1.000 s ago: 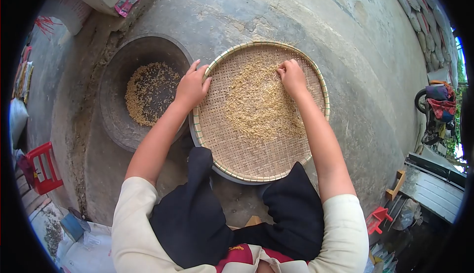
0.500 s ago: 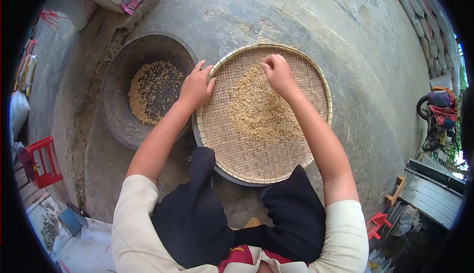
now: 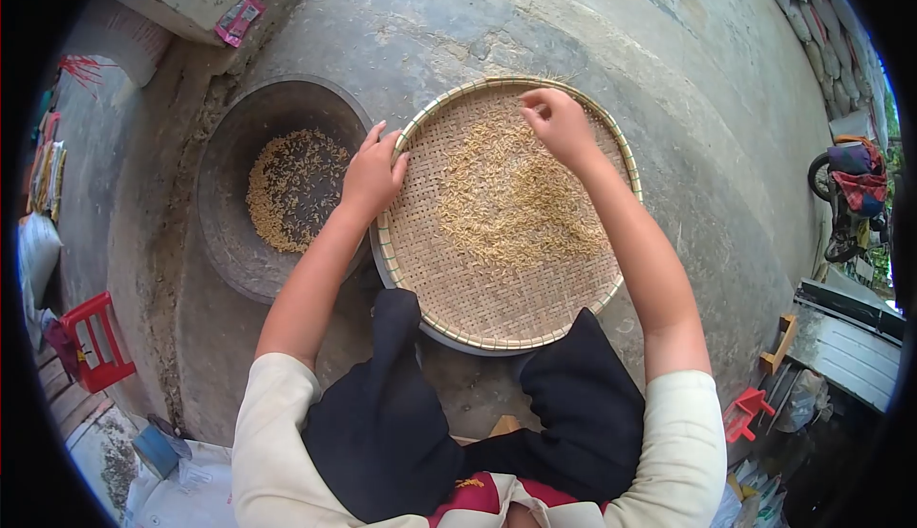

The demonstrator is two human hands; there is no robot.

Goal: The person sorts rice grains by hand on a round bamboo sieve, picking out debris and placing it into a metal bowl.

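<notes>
A round woven bamboo winnowing tray (image 3: 497,310) stands in front of my knees, with unhusked grain (image 3: 506,203) spread over its middle and upper right. My left hand (image 3: 374,177) grips its left rim, thumb on the edge and fingers on the outer side. Over the upper right of the tray hovers my right hand (image 3: 562,129), its fingers curled toward the thumb. Whatever those fingertips may hold is too small to make out. To the left, a dark round basin (image 3: 224,213) contains more grain (image 3: 277,194) on its bottom.
Under the tray, the edge of a grey vessel (image 3: 449,342) shows. A pink packet (image 3: 239,18) lies by the wall at upper left. Red plastic stools (image 3: 95,342) stand at the left. Stacked sacks (image 3: 812,22) and a motorbike (image 3: 845,203) are at the right.
My right hand has moved right across the tray, and its fingers look slightly looser. My left hand keeps its place on the rim. The whole view has shifted a little.
</notes>
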